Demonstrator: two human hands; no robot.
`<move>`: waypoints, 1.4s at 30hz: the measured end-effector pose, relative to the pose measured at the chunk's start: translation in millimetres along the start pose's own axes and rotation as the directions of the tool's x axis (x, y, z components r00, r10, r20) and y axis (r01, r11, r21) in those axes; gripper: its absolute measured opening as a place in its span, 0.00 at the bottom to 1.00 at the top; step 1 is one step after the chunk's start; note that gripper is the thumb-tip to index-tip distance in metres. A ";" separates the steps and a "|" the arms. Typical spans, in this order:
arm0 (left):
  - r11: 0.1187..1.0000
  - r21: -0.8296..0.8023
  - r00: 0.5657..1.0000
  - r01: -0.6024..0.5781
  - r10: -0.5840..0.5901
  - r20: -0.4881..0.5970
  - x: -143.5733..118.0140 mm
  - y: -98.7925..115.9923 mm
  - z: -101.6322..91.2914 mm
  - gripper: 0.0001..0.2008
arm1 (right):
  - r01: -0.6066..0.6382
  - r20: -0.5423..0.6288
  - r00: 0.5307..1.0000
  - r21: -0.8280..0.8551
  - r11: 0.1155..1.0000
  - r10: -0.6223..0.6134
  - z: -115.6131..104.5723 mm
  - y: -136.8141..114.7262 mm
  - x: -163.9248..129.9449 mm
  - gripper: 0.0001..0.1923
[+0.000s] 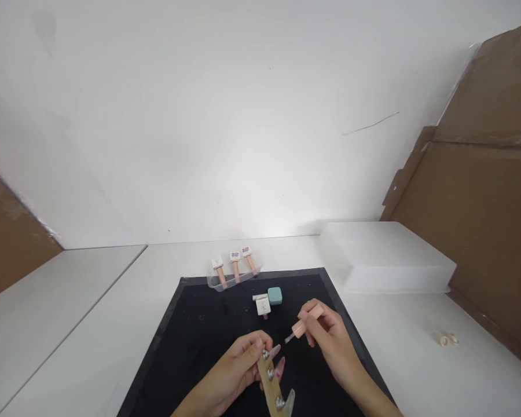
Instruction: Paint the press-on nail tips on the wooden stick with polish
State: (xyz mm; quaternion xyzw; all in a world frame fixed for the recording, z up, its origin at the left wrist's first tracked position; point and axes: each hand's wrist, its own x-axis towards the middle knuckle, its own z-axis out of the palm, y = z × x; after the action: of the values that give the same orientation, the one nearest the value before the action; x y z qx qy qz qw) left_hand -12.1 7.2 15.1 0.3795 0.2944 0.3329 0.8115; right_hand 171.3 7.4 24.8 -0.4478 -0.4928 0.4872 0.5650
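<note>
My left hand (241,368) grips the upper end of a wooden nail tip holder (269,385), a light strip with several round metal studs. Long pointed false nails (279,368) stick out from its right side, and one shows a small pink mark. Between the fingers of my right hand (327,336) is a nail polish brush (303,328) with a peach cap-handle. Its bristle tip points down-left, just apart from the topmost false nail. Beyond the hands an open-looking white nail polish bottle (263,306) rests by a small mint-green square box (275,296).
A clear tray (217,285) at the mat's back edge holds three white bottles with peach caps. The black mat (191,336) covers the middle of the white table. At the right stand a white plastic bin (395,272), small cream rings (445,339) and cardboard walls (486,231).
</note>
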 end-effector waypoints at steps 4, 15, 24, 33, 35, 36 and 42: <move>1.000 0.005 1.000 -0.001 0.001 0.010 0.7 0.5 -1.0 0.14 | -0.020 0.021 1.000 0.039 0.999 0.019 0.0 -0.2 -0.7 0.15; 1.000 0.006 1.000 -0.001 0.001 0.008 -0.2 -1.2 -0.5 0.14 | -0.028 0.034 0.999 0.077 0.997 0.026 0.5 0.4 -1.8 0.16; 1.000 0.016 1.000 0.010 -0.010 0.007 -1.0 -0.9 -1.0 0.14 | -0.040 0.026 0.999 0.072 0.997 0.038 1.6 -2.6 -1.5 0.14; 0.999 0.049 1.000 0.015 -0.015 -0.007 -0.8 0.9 1.3 0.15 | -0.039 0.025 0.999 0.097 0.995 0.037 -0.5 -0.9 -0.6 0.14; 0.998 0.062 1.000 0.012 -0.012 0.002 -0.6 0.9 0.9 0.15 | -0.040 0.014 0.999 0.131 0.991 0.039 -0.9 -0.6 -0.8 0.15; 0.998 0.067 1.000 0.008 -0.008 0.005 -0.5 0.8 0.6 0.15 | -0.039 0.012 0.999 0.150 0.988 0.038 -1.1 -0.5 -1.1 0.15; 0.997 0.081 1.000 0.009 -0.010 0.019 -0.7 -0.6 -0.5 0.16 | -0.023 0.077 0.997 0.173 0.985 0.010 -2.4 2.0 -2.5 0.14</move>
State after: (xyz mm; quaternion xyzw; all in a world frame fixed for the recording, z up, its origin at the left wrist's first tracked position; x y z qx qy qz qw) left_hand -12.7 6.6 14.4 0.4137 0.3017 0.3132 0.7998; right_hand 173.3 5.1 22.2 -0.3821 -0.4659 0.5498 0.5785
